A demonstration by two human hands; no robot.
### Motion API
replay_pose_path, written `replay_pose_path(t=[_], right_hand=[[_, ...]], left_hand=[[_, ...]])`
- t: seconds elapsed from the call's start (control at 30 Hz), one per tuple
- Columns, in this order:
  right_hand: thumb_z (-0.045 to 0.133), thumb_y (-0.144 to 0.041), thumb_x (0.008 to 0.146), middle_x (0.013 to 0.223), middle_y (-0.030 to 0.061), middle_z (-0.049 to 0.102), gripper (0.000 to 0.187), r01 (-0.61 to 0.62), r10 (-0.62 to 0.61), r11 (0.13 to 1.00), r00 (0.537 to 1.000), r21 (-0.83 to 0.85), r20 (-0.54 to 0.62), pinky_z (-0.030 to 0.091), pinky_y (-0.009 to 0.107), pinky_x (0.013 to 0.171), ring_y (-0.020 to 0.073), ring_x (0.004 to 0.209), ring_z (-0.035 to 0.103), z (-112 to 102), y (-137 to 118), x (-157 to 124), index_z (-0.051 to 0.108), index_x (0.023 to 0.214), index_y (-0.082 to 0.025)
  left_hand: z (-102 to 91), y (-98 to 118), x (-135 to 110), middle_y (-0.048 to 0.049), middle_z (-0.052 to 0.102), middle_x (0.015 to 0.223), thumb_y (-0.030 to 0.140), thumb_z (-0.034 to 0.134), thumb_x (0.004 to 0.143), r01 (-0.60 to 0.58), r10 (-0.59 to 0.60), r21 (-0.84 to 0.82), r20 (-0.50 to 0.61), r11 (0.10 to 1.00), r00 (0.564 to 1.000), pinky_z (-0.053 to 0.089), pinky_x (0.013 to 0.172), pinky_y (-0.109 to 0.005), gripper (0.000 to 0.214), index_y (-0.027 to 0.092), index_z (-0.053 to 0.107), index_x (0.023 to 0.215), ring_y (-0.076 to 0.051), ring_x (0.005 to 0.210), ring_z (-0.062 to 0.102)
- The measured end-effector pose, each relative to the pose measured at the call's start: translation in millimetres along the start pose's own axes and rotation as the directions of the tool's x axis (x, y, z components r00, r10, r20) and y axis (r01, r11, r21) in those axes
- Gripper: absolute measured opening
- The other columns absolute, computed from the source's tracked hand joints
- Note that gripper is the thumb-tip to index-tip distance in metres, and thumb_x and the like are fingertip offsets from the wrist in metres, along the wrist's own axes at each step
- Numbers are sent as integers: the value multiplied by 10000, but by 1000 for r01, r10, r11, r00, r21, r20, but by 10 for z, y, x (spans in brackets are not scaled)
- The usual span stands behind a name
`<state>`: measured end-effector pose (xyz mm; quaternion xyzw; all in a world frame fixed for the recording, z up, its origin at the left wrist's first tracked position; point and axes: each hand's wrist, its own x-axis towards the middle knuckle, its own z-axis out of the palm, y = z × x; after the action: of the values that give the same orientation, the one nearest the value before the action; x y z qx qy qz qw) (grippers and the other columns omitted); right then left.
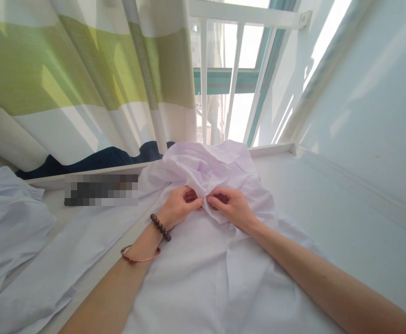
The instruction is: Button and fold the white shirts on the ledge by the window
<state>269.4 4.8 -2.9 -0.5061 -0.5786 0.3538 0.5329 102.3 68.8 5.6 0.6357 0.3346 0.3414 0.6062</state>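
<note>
A white shirt (189, 269) lies spread out in front of me, with its collar end bunched at the far side and one long sleeve (84, 236) stretching to the lower left. My left hand (178, 204) pinches the fabric near the middle front below the collar. Close beside it, my right hand (232, 206) pinches the same fold between thumb and fingers. The fingertips almost meet. Any button between them is too small or hidden to make out. A beaded bracelet (160, 227) and a thin cord bangle (140, 260) circle my left wrist and forearm.
Another crumpled white cloth (11, 232) lies at the left. A pixelated dark item (100, 190) rests near the ledge. Beyond the white surface (349, 208) hang a green and white curtain (84, 69) and white window bars (235, 69). A pale wall (380, 102) bounds the right.
</note>
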Motion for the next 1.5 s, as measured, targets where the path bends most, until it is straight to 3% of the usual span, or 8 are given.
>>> replay_pose_path(t=[0.43, 0.7, 0.87, 1.1, 1.5], right_hand=[[629, -308, 802, 694, -14, 650, 116, -31, 24, 996, 996, 82, 87, 530, 277, 651, 133, 624, 607, -32, -20, 21, 641, 830, -197], [621, -309, 818, 707, -7, 648, 128, -13, 5, 998, 994, 68, 106, 534, 281, 670, 133, 644, 618, -47, -34, 14, 634, 843, -185], [712, -386, 769, 794, 32, 704, 228, -3, -2, 999, 991, 43, 134, 541, 299, 686, 177, 736, 671, -51, -29, 3, 636, 856, -189], [621, -323, 807, 798, 14, 684, 145, -44, 34, 995, 992, 84, 123, 542, 277, 664, 149, 710, 635, -53, -35, 17, 668, 830, -188], [664, -337, 753, 770, 11, 705, 155, -62, 57, 989, 998, 131, 42, 538, 281, 647, 155, 681, 636, -31, -48, 21, 682, 807, -193]], left_hand=[[-20, 79, -24, -40, 762, 848, 352, 823, 639, -9, 8, 10, 39, 1000, 999, 571, 709, -298, 337, 145, 702, 876, -198, 776, 696], [-17, 37, -19, -50, 760, 866, 304, 788, 684, -17, 16, 51, 31, 999, 999, 573, 713, -294, 327, 127, 690, 941, -192, 785, 700], [-18, 36, -19, -51, 760, 828, 235, 760, 682, -7, 8, 96, -12, 995, 1000, 579, 703, -300, 222, 127, 686, 861, -172, 712, 696], [11, 59, -24, -48, 762, 846, 227, 739, 665, -2, 3, 63, -7, 998, 1000, 590, 703, -300, 254, 131, 673, 891, -173, 738, 707], [9, 65, -31, -46, 763, 838, 234, 756, 654, 23, -23, 37, 4, 999, 1000, 589, 707, -283, 289, 119, 687, 910, -168, 759, 706]])
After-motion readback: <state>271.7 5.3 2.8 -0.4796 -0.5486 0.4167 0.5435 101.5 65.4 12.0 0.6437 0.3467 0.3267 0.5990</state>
